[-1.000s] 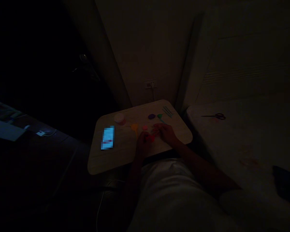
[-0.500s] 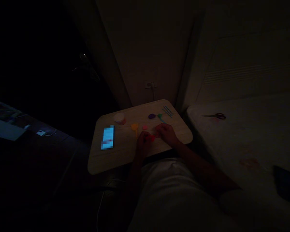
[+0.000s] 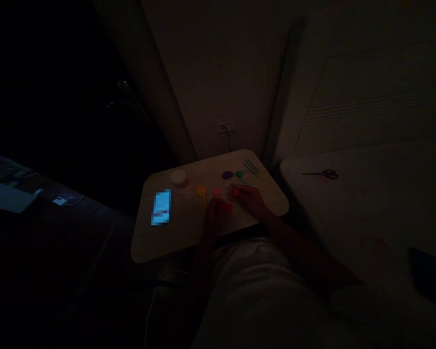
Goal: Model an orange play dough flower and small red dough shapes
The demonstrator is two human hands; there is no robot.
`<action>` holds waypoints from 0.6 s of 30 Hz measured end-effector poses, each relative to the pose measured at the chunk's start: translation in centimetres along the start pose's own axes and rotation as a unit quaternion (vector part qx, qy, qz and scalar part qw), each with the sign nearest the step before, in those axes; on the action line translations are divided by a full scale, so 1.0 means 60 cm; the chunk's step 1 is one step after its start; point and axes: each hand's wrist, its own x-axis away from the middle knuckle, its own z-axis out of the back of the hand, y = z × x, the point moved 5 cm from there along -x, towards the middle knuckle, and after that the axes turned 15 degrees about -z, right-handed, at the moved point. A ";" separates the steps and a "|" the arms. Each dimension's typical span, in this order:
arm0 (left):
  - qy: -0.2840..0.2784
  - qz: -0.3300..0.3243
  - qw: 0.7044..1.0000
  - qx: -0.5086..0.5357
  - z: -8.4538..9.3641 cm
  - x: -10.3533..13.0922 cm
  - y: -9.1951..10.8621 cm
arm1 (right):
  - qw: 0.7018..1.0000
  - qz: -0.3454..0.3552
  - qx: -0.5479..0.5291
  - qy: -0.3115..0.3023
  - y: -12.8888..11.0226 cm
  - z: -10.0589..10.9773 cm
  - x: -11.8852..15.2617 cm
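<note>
The light is very dim, so finger detail is poor. My left hand (image 3: 213, 209) is closed around a bright red soft-looking lump (image 3: 225, 208), perhaps modelling clay, low over the table's near side. Just to its right, my right hand (image 3: 250, 198) pinches a small pinkish-red piece (image 3: 235, 193) between its fingertips, apart from the red lump. Beyond my hands lies a flat pink disc (image 3: 217, 192). An orange round-headed shape with a stem (image 3: 202, 191) rests left of the disc. Farther back are a purple lump (image 3: 227, 175) and a green piece with a teal stem (image 3: 239, 174).
On the wooden table (image 3: 181, 232) are a lit phone (image 3: 161, 207), a lidded tub (image 3: 179, 179) and several thin sticks (image 3: 251, 168). Scissors (image 3: 325, 173) lie on a pale surface at right, with a dark flat object (image 3: 428, 274) nearer. A wall outlet (image 3: 225, 126) holds a plug.
My right hand has drawn slightly away from the red lump and its fingers have extended, so the pinkish-red piece now shows at its fingertips. My left hand stays nearly still.
</note>
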 end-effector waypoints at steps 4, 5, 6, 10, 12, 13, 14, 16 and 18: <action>-0.001 0.006 1.000 -0.004 0.000 0.000 -0.001 | 1.000 -0.003 0.013 0.017 -0.003 0.000 0.003; 0.000 0.008 1.000 -0.007 0.001 0.000 0.000 | 1.000 0.001 0.015 0.023 -0.006 0.001 0.004; 0.001 0.006 1.000 -0.010 0.001 -0.001 0.000 | 0.999 0.007 0.020 0.027 -0.009 0.001 0.006; 0.000 -0.012 1.000 -0.014 0.001 -0.002 0.005 | 0.999 0.015 0.028 0.009 -0.012 0.000 0.008; -0.003 -0.012 1.000 -0.014 0.001 -0.003 0.004 | 1.000 0.008 0.013 -0.006 -0.007 0.001 0.006; -0.003 -0.009 1.000 -0.013 0.001 -0.003 0.004 | 1.000 0.008 0.008 -0.010 -0.004 0.002 0.004; -0.003 -0.005 1.000 -0.012 0.001 -0.003 0.003 | 1.000 0.012 0.006 -0.012 -0.002 0.003 0.002; -0.003 0.003 1.000 -0.006 0.000 -0.003 0.001 | 0.999 0.031 0.018 -0.009 -0.001 0.006 -0.001; -0.003 0.005 1.000 -0.002 0.000 -0.002 0.000 | 0.998 0.047 0.033 -0.005 -0.002 0.008 -0.003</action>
